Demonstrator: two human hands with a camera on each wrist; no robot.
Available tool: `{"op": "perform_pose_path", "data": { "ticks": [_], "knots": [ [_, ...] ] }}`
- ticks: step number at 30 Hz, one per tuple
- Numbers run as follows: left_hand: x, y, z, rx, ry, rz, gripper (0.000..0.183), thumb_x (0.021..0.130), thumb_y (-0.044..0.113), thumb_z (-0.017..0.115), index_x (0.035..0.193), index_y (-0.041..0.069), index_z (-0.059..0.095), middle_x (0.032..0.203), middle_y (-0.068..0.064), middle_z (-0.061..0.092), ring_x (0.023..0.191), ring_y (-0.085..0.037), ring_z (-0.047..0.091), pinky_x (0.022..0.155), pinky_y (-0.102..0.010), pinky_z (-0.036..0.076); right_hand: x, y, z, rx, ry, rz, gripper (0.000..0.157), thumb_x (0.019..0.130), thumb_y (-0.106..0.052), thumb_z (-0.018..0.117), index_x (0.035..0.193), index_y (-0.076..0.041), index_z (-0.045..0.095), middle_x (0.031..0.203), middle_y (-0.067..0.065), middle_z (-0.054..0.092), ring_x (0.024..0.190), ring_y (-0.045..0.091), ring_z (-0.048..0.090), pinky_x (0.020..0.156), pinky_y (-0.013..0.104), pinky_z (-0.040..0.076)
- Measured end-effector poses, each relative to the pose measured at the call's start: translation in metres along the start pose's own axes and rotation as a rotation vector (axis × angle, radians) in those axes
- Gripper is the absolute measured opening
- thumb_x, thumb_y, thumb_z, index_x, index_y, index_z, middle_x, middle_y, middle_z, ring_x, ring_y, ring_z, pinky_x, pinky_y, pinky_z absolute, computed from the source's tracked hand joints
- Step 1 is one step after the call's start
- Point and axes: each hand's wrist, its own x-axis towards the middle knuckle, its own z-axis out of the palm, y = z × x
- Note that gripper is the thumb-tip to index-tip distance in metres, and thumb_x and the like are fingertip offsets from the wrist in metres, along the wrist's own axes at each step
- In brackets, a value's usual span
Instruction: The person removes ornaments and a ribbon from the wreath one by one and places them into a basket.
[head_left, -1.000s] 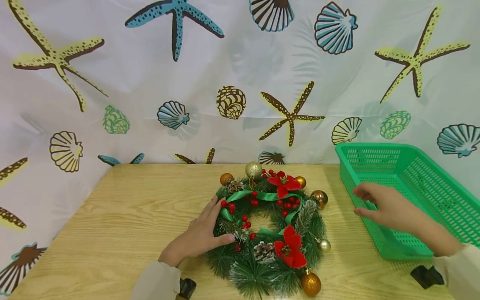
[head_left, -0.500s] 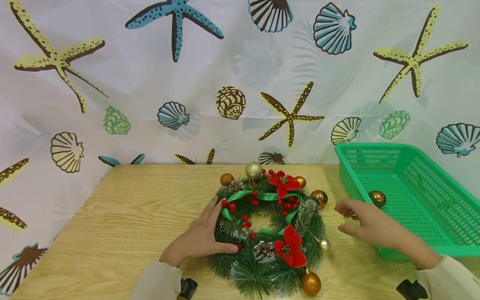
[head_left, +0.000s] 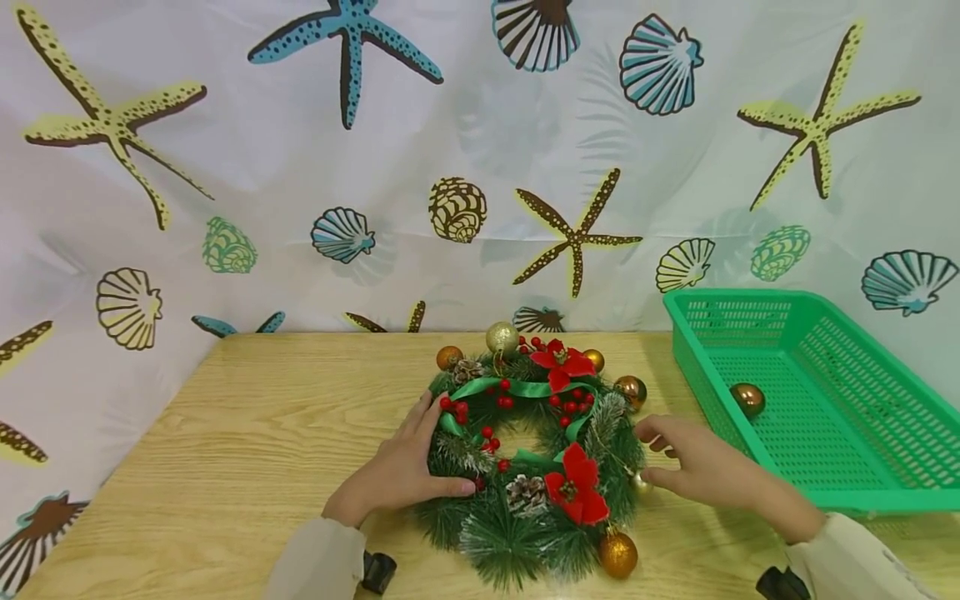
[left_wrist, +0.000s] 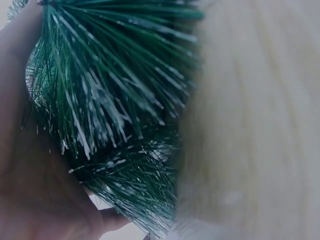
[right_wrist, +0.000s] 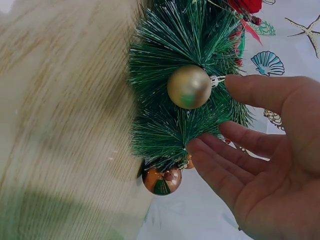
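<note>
A green Christmas wreath [head_left: 517, 521] lies on the wooden table, trimmed with red flowers, berries, pinecones and ribbon. My left hand [head_left: 397, 467] holds its left side, the thumb across the near part; in the left wrist view the needles [left_wrist: 115, 75] fill the space beside the palm. At the wreath's right edge is my right hand [head_left: 697, 462], thumb and fingers apart with nothing held. Its thumb is close to a small matte gold ball [right_wrist: 189, 87] hanging there; touch is unclear. A shiny copper ball [right_wrist: 161, 181] hangs nearby on the wreath.
To the right stands a green plastic basket [head_left: 900, 500] with a loose copper ball [head_left: 747, 400] inside. An orange glitter ball [head_left: 618, 554] hangs at the wreath's near right. Behind the table [head_left: 247, 433] hangs a sea-print cloth [head_left: 300, 167].
My right hand has moved left from over the basket to the wreath's right edge, uncovering the copper ball in the basket. The left hand stays on the wreath.
</note>
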Motion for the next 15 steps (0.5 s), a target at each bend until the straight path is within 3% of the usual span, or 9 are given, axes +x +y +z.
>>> {"op": "perform_pose_path", "data": {
  "ticks": [6, 12, 15],
  "knots": [
    [0.007, -0.003, -0.002, -0.014, -0.002, 0.001, 0.117, 0.077, 0.064, 0.068, 0.155, 0.009, 0.001, 0.16, -0.014, -0.011, 0.141, -0.048, 0.018, 0.101, -0.073, 0.023, 0.005, 0.002, 0.004, -0.024, 0.008, 0.006, 0.038, 0.087, -0.02, 0.07, 0.117, -0.001, 0.056, 0.111, 0.014, 0.064, 0.095, 0.03, 0.064, 0.08, 0.041, 0.053],
    [0.011, -0.006, -0.002, -0.019, 0.006, -0.013, 0.116, 0.077, 0.064, 0.068, 0.155, 0.009, 0.003, 0.161, -0.012, -0.01, 0.138, -0.049, 0.026, 0.101, -0.073, 0.023, 0.009, 0.003, 0.01, -0.066, 0.027, -0.008, 0.037, 0.085, -0.018, 0.071, 0.115, -0.001, 0.058, 0.109, 0.013, 0.065, 0.091, 0.027, 0.064, 0.077, 0.036, 0.053],
    [0.013, -0.006, -0.002, -0.016, 0.01, -0.011, 0.116, 0.076, 0.064, 0.068, 0.155, 0.009, 0.003, 0.161, -0.012, -0.009, 0.139, -0.049, 0.023, 0.101, -0.073, 0.023, 0.009, 0.003, 0.012, -0.06, 0.03, 0.008, 0.038, 0.084, -0.018, 0.072, 0.115, -0.001, 0.058, 0.109, 0.013, 0.064, 0.09, 0.025, 0.063, 0.075, 0.034, 0.053]
  ]
}}
